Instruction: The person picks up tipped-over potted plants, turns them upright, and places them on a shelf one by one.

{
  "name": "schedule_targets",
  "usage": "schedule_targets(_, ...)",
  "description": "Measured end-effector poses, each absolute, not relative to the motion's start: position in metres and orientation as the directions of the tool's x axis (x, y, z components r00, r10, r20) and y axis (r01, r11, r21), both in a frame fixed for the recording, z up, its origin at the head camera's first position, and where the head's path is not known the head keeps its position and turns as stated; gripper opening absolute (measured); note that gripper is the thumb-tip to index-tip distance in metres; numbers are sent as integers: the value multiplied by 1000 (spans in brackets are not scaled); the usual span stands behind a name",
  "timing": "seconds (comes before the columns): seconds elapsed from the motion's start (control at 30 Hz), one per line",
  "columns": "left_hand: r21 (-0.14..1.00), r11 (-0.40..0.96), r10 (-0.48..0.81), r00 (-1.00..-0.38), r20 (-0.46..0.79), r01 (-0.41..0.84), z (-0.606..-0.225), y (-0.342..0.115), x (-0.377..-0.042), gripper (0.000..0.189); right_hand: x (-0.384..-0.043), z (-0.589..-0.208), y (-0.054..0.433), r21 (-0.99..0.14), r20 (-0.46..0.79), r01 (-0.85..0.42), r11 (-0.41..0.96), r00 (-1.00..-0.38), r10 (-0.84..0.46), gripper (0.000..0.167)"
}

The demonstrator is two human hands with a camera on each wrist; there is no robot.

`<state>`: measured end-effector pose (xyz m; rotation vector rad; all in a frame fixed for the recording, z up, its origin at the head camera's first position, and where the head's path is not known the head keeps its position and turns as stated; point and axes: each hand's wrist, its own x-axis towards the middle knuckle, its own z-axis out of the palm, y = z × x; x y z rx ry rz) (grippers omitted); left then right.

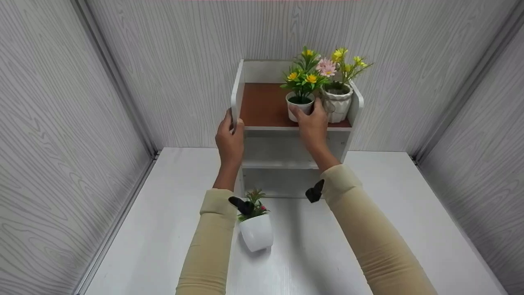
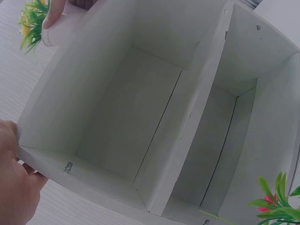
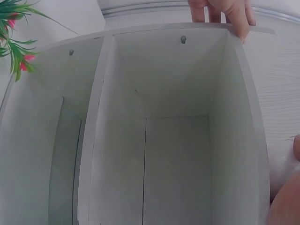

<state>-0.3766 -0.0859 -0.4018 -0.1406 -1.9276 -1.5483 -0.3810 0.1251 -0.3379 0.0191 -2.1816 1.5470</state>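
A small white shelf unit [image 1: 294,128] with a brown top board stands against the back wall. My left hand [image 1: 230,137] grips the front edge of its left side panel, thumb on the inner face. On the top board, my right hand [image 1: 314,125] holds a white pot of yellow flowers [image 1: 301,110], thumb at the front and fingers on its right side. Close to the right of that pot stands a ribbed white pot [image 1: 339,104] with pink and yellow flowers. In the left wrist view, the left hand [image 2: 18,176] is at the shelf's edge.
A white pot [image 1: 257,232] with a green plant and red flowers lies tilted on the white table [image 1: 180,246], in front of the shelf between my forearms. Two lower compartments [image 1: 282,149] open toward me. Wood-grain panels [image 1: 61,123] enclose the table at the sides and back.
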Motion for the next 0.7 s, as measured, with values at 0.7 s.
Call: schedule_targets(0.7,850,264,-303,-797,523,457,-400,-86,-375,54,-377,-332,124,-872,348,-219,438,-906,240,64)
